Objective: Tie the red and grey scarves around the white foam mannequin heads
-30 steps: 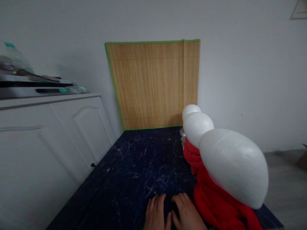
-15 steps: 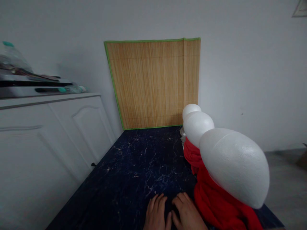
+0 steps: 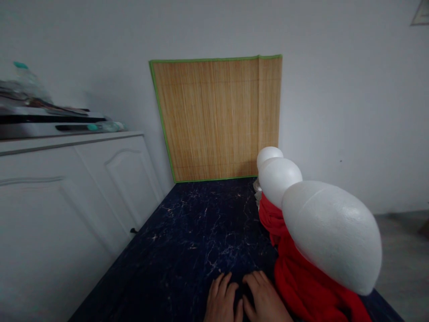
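My left hand [image 3: 221, 298] lies palm down on the dark blue marbled tabletop [image 3: 201, 232], its fingers stretched forward and slightly bent. Beside it my right hand [image 3: 264, 297] rests the same way, thumbs close to each other. Neither hand holds anything. Close to the right of my right hand is a heap of red cloth [image 3: 291, 268]. Above this cloth stand three smooth white egg-shaped forms, like foam mannequin heads: a large near one [image 3: 331, 232], a middle one [image 3: 279, 181] and a small far one [image 3: 270, 153]. Their lower parts are hidden.
A bamboo mat [image 3: 217, 120] with green edging stands against the wall behind the table. On the left, a white cabinet [image 3: 124, 174] carries clear plastic bottles [image 3: 110, 126] and stacked items. Some crumpled clear plastic [image 3: 257, 192] sits by the far forms.
The whole view has shifted a little, so everything appears slightly farther right. My left index finger has moved a little apart from its neighbour. Both hands stay at the same place on the table.
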The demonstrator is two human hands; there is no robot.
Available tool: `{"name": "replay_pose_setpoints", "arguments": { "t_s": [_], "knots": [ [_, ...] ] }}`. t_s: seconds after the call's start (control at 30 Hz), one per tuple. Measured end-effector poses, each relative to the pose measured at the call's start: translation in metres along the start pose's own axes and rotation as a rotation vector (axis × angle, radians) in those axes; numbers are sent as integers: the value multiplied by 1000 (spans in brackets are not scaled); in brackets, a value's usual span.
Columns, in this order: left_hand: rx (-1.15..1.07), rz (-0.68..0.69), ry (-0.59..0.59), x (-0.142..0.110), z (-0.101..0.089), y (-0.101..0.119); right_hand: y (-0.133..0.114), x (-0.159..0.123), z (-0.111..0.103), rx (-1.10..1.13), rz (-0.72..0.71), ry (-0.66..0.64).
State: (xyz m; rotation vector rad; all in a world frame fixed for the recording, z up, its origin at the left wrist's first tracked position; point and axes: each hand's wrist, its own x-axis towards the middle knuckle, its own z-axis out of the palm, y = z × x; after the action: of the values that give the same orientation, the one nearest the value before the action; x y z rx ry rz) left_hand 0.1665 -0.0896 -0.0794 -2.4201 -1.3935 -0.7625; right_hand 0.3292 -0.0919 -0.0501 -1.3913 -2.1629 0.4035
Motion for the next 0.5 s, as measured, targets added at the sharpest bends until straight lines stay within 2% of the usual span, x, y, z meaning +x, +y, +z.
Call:
{"name": "replay_pose_setpoints", "arguments": {
  "t_s": [0.5],
  "knots": [
    [47,25,20,0,1,0,4,-1,3,29,25,-13]
  ]
}}
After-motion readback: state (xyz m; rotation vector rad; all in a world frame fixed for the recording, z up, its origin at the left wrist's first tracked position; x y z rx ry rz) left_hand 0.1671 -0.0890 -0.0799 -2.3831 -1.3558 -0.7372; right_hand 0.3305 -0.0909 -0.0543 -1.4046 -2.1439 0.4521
